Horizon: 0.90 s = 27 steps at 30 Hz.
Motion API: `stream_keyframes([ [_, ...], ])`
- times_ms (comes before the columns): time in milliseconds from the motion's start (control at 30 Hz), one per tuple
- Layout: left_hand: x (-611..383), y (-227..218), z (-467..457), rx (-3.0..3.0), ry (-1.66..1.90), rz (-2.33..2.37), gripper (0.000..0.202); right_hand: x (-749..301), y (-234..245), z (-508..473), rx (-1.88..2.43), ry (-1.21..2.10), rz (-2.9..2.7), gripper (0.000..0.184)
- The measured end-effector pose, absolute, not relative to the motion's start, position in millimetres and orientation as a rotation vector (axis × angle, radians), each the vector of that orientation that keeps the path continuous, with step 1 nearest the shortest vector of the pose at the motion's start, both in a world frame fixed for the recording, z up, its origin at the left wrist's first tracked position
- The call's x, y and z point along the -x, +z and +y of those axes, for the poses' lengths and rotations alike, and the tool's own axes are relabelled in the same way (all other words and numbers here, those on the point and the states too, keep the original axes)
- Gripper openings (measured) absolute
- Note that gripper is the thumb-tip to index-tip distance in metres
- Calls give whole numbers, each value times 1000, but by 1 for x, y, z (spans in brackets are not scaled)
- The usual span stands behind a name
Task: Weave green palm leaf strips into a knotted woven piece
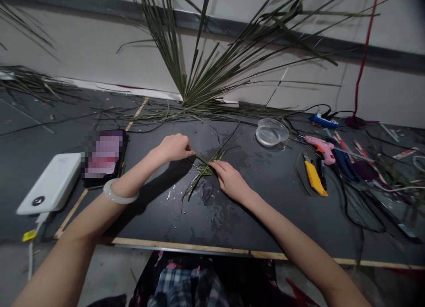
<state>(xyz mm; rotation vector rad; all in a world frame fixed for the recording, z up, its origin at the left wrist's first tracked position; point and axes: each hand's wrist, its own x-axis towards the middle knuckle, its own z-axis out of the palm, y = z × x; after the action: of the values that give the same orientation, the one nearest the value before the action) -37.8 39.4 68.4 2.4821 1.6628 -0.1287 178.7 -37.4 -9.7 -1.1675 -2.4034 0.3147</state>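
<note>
A small green woven piece of leaf strips (205, 170) lies on the wet dark tabletop, with loose strip ends sticking out toward the upper right and lower left. My left hand (176, 147), with a pale bangle on its wrist, pinches the end of one leaf strip just left of the weave. Against the right side of the weave, my right hand (229, 176) presses with thumb and fingertips, gripping it near the table. The fingers partly cover the weave, so its exact pattern is hard to make out.
Behind stands a large fan-shaped palm leaf (186, 92) against the wall. At right are a clear plastic cup (271, 132), a pink glue gun (320, 148), a yellow-handled tool (315, 178) and cables. A phone (104, 156) and white power bank (51, 183) lie at left.
</note>
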Motion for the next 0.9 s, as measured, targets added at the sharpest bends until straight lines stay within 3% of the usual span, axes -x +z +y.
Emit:
stream_keyframes([
  [133,46,61,47,-2510,-85,1389,21,-179,-10,-38,1191,298,-2432,50],
  [333,38,52,45,-2713,3,1654,29,-179,-12,-37,1188,257,-2458,49],
  [500,40,54,48,-2907,-126,1326,12,-179,-12,-36,1185,217,-2484,49],
  [900,65,78,58,-2071,-389,926,31,-176,-10,-39,1225,189,-2550,51],
])
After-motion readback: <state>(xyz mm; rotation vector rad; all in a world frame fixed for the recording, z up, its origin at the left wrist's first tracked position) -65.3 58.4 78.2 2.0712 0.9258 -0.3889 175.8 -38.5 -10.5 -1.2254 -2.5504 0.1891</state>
